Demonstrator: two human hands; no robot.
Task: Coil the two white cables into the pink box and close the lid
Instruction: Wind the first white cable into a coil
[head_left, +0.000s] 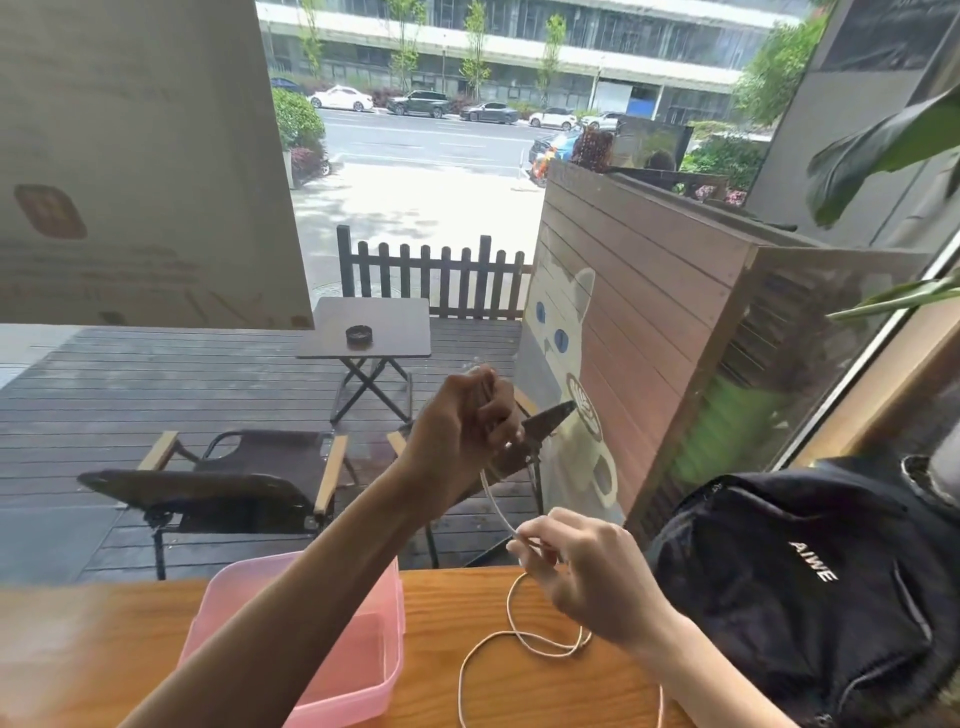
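Note:
A thin white cable (493, 636) lies in loose loops on the wooden table (441, 613), and one strand rises from it. My right hand (576, 566) pinches that strand low, just above the table. My left hand (467, 421) is raised higher and closed in a fist around the cable's upper end. The pink box (384, 670) sits open on the table at the left, partly hidden by my left forearm. It looks empty. I see only one cable and no lid.
A black backpack (810, 587) stands on the table at the right, close to my right arm. A window lies straight ahead, with a deck, chairs and a small table outside. Plant leaves (883, 150) hang at the upper right.

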